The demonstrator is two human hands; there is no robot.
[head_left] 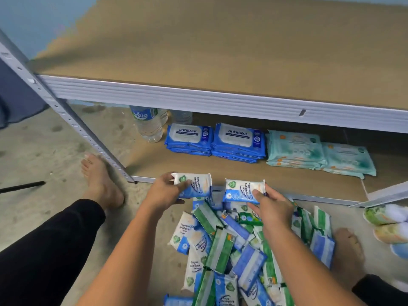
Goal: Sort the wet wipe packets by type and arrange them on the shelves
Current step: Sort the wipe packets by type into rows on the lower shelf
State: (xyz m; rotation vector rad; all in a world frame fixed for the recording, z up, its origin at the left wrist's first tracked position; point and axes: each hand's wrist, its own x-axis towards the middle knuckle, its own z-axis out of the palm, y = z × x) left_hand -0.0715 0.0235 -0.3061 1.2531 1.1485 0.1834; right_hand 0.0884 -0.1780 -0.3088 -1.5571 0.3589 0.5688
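Far left of the left hand (164, 191), a bare left foot (99, 180) stands on the floor (44, 151) by the grey post (72, 127) of the rack. Beyond that hand and slightly left, a bottle (149, 123) stands at the back of the lower shelf (198, 164). The left hand has its fingers curled over the left end of a white-and-blue first packet (194, 184), gripping it just above the front edge of the lower shelf. Straight beyond the two hands, two blue stacks (189, 138) marked "antabax" sit side by side on the lower shelf, touching each other. Just right of the first packet and a little apart from it is a matching second packet (240, 189), held by its right end in the right hand (273, 208), thumb on top and fingers curled round the edge. Beyond the right hand and to its right, two teal stacks (295, 149) lie on the same shelf, the nearer one just beside the blue stacks. Under and behind both hands, on the floor, lies a loose pile (231, 250) of blue, white and green packets, overlapping at all angles. Above it all, far beyond the hands, the brown upper shelf (220, 51) spans the view. Right of the right hand and near the pile's edge stands the right foot (348, 246). Further right, blurred pale packs (388, 221) lie at the frame edge; their type cannot be told.
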